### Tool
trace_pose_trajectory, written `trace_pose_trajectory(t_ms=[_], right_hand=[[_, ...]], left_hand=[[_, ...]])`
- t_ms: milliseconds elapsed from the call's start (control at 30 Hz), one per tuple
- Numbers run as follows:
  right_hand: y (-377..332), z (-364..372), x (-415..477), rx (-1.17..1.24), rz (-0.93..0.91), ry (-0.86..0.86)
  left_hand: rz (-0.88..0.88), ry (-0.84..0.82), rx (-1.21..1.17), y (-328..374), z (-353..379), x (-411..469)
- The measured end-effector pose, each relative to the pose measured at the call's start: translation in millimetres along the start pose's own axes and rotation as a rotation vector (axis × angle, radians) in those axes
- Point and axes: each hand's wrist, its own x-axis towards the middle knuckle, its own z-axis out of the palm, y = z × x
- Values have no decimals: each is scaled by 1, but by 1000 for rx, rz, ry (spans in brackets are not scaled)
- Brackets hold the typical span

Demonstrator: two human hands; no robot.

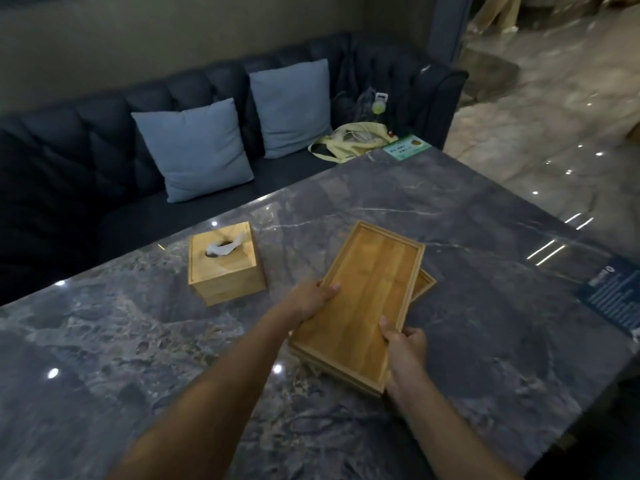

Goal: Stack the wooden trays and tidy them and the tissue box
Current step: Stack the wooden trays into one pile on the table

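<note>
Just one view here, a wide-angle head cam looking forward and down over the table [485,306] from the near edge. It sits close above the forearms, faces toward the sofa [86,140] on the far side, and catches floor [554,116] at right.

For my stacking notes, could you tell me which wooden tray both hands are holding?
The top tray; another tray's corner pokes out beneath it, untouched.
</note>
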Motion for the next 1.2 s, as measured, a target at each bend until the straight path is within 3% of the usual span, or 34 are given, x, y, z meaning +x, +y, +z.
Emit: trace_pose_trajectory(t_ms=[133, 267, 367, 533, 667, 867, 1067, 1200], right_hand=[[7, 11, 5, 37, -20, 92], [12, 19, 9, -16, -71, 140], [12, 18, 12, -120, -102, 120], [14, 9, 15, -239, -137, -5], [7, -2, 19, -378, -161, -212], [-3, -13, 25, -627, -164, -453], [3, -18, 12, -571, -179, -475], [12, -15, -3, -432, -261, -348]], left_hand=[[-7, -40, 269, 1, -4, 23], [-25, -120, 274, -6, 0, 40], [-31, -74, 320, -12, 1, 43], [-159, -5, 251, -33, 3, 22], [-323, 104, 260, -48, 20, -17], [-470, 156, 61, -74, 48, -72], [-492, 215, -25, -77, 50, -79], [-301, 319, -133, -76, 37, -75]])
